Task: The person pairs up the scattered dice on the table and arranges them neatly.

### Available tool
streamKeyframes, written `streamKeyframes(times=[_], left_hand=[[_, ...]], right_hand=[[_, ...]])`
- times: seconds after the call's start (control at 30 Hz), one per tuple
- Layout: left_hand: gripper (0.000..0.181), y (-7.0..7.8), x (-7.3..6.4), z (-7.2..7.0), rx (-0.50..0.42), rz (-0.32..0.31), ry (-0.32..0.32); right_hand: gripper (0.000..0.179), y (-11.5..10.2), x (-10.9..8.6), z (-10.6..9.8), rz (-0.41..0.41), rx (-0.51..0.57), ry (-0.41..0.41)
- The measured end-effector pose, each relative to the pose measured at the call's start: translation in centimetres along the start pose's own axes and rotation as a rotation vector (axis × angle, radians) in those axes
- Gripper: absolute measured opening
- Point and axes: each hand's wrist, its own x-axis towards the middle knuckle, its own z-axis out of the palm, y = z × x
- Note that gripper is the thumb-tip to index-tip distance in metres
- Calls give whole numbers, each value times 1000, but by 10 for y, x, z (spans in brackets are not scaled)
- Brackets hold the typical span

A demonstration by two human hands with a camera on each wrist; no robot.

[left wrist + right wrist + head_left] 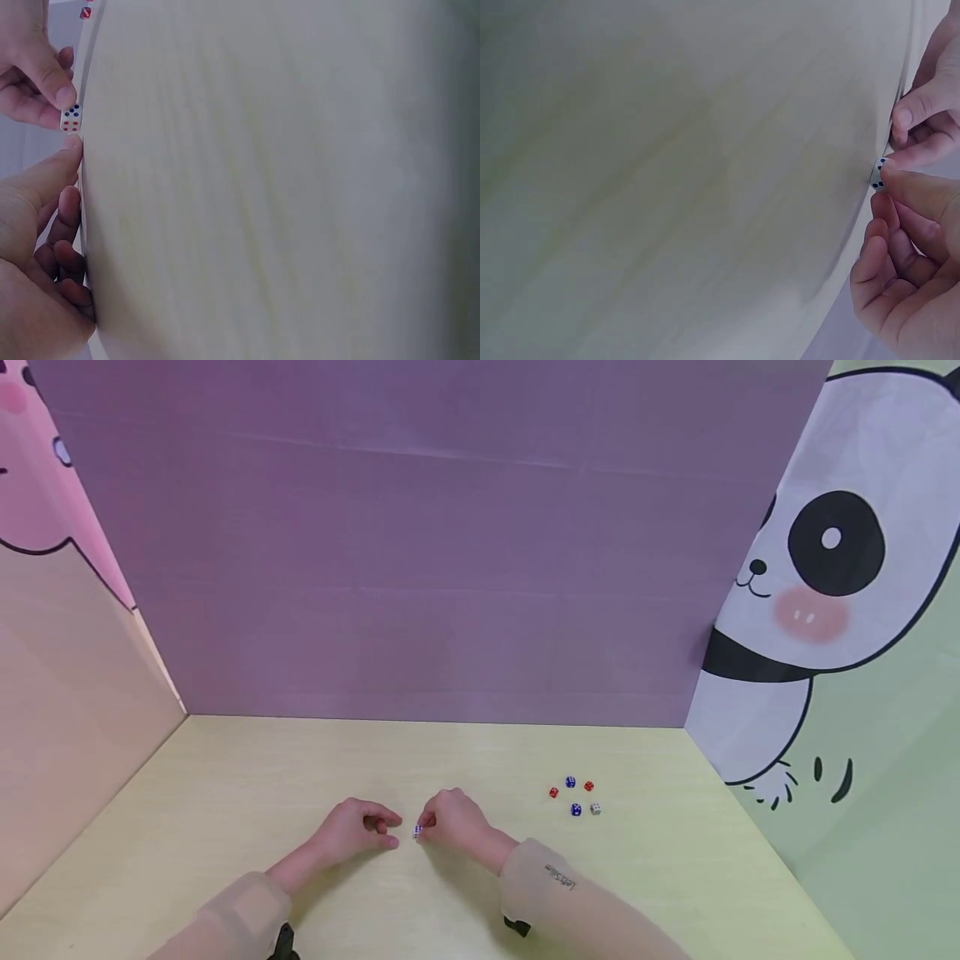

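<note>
White die (417, 832), pinched between thumb and fingers of the right hand (457, 822), in front of the left hand (348, 835) near the middle of the pale wood-grain tabletop (390, 760). Blue pips on one face, red pips on another, seen from the left wrist. Cannot tell whether touching the surface or lifted slightly off it. Left hand unclasped and holding nothing, thumb and forefinger parted and pointed toward the white die, with a narrow gap between in the head view; other fingers loosely bent.

To the right of the right hand, well apart from it, a loose cluster on the tabletop: left red die (553, 792), far blue die (570, 782), right red die (588, 786), near blue die (576, 809) and grey-white die (596, 808), all separate. Pale left sleeve (232, 910) and right sleeve (585, 902), with dark lettering on the latter. Behind, purple backdrop (450, 527); on the left, pink cartoon figure (37, 493); on the right, cartoon panda (900, 460) against pale green panel (885, 760).
</note>
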Motion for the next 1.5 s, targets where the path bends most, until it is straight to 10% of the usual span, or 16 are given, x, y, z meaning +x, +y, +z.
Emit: streamKeyframes(times=[0.77, 1.5], left_hand=[[11, 6, -3, 4, 24, 27, 70], [13, 7, -2, 5, -9, -58, 48]], right_hand=[[8, -17, 9, 10, 26, 93, 31], [17, 37, -39, -35, -57, 181, -69]])
